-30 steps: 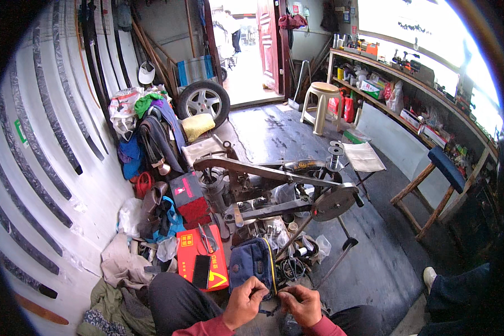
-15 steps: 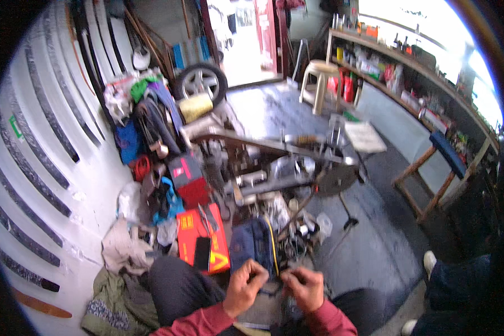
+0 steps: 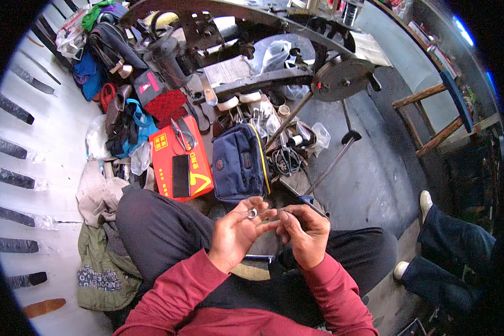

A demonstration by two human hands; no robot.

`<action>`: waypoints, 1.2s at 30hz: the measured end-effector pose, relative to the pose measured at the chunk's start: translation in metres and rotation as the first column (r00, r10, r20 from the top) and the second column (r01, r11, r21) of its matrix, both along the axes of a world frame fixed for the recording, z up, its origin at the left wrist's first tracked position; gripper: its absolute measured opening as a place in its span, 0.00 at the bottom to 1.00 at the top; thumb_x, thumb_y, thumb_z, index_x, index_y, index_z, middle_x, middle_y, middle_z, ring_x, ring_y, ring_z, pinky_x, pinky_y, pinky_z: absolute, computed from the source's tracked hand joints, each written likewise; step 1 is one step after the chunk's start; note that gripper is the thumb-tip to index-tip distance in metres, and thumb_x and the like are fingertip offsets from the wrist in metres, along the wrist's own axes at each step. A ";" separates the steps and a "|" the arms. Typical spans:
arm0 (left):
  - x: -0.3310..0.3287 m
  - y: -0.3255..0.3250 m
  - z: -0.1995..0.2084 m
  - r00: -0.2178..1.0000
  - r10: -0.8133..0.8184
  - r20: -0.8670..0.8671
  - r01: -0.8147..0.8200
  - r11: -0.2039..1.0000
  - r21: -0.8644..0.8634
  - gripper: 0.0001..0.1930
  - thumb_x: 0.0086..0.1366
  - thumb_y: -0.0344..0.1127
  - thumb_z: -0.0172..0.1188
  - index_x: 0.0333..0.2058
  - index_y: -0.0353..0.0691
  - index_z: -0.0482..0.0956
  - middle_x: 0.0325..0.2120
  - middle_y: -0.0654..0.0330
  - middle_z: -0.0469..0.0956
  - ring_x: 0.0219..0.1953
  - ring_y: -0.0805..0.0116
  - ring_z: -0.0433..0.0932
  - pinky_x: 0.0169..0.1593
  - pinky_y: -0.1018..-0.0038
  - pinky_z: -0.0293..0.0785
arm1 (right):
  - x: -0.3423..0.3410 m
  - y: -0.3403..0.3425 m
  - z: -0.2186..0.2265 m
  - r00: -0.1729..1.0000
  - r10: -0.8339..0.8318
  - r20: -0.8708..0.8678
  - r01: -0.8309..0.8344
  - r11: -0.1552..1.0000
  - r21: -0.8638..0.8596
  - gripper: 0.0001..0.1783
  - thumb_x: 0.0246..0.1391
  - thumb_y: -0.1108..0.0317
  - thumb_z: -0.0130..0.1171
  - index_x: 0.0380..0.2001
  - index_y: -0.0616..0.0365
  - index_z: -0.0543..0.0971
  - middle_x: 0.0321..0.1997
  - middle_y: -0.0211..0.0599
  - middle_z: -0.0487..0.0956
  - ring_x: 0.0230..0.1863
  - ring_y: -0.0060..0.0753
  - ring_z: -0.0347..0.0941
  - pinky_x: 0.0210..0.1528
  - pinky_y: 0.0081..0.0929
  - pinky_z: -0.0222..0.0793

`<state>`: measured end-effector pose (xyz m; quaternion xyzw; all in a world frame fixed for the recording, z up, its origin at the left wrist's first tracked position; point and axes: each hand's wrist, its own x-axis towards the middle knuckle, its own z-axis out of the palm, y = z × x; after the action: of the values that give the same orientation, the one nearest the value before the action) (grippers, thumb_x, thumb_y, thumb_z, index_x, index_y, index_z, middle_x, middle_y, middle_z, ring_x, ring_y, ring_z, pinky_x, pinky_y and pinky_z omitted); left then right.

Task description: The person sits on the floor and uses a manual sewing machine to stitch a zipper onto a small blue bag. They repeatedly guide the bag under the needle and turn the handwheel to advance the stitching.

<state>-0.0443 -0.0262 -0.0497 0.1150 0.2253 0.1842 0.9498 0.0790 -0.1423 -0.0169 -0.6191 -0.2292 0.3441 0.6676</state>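
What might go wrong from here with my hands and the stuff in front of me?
The small shiny thing at your left hand could slip and get lost; I can't tell if it's worn or held. The phone and scissors-like tool lie on the red box, so a bump might slide them off.

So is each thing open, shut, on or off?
Left hand: palm up, fingers loosely bent; grip unclear
Right hand: pinched, thumb against fingers
Small shiny thing: at left fingers, worn or held unclear
Red box: shut, lying flat
Black phone-like slab: dark, unlit
Blue bag: zip state unclear
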 end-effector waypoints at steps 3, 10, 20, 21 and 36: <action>0.003 -0.001 0.002 0.996 -0.080 -0.045 0.082 0.996 0.034 0.20 0.68 0.32 0.48 0.57 0.34 0.69 0.50 0.54 0.75 0.53 0.58 0.76 0.57 0.60 0.73 | -0.007 0.006 -0.007 0.997 0.012 -0.072 -0.011 1.000 0.024 0.06 0.65 0.73 0.59 0.39 0.67 0.80 0.31 0.36 0.84 0.25 0.16 0.75 0.23 0.14 0.67; 0.003 -0.003 0.010 0.982 -0.171 -0.085 0.179 0.979 0.101 0.22 0.72 0.32 0.46 0.63 0.32 0.67 0.51 0.56 0.75 0.50 0.66 0.74 0.55 0.67 0.72 | -0.008 0.013 -0.021 0.993 -0.044 -0.109 0.042 0.999 -0.018 0.07 0.64 0.73 0.60 0.41 0.65 0.83 0.28 0.29 0.82 0.24 0.13 0.73 0.24 0.15 0.68; 0.004 -0.008 0.003 0.940 -0.136 -0.314 0.226 0.936 0.269 0.16 0.74 0.34 0.54 0.56 0.35 0.73 0.43 0.61 0.79 0.42 0.72 0.80 0.49 0.72 0.79 | -0.007 0.009 -0.019 0.989 -0.023 -0.149 0.020 1.000 -0.023 0.06 0.64 0.73 0.60 0.39 0.66 0.81 0.29 0.31 0.81 0.25 0.15 0.75 0.24 0.14 0.68; 0.004 -0.010 0.002 0.940 -0.121 -0.319 0.224 0.924 0.311 0.14 0.74 0.35 0.54 0.54 0.36 0.74 0.43 0.62 0.80 0.41 0.72 0.81 0.48 0.72 0.80 | -0.006 0.008 -0.020 0.993 -0.036 -0.110 0.035 0.999 -0.014 0.06 0.64 0.73 0.60 0.39 0.66 0.81 0.28 0.31 0.81 0.25 0.16 0.75 0.24 0.14 0.68; -0.010 0.000 0.004 0.951 -0.167 -0.261 0.177 0.984 0.016 0.19 0.72 0.49 0.56 0.51 0.42 0.75 0.31 0.65 0.78 0.30 0.71 0.74 0.35 0.68 0.71 | 0.006 -0.007 -0.009 0.879 0.010 0.476 0.025 0.997 -0.067 0.06 0.52 0.79 0.66 0.35 0.62 0.82 0.26 0.41 0.82 0.24 0.31 0.81 0.27 0.26 0.74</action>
<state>-0.0543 -0.0258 -0.0453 0.1761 0.3326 0.0885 0.9223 0.0847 -0.1492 -0.0254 -0.7091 -0.3713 0.1867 0.5696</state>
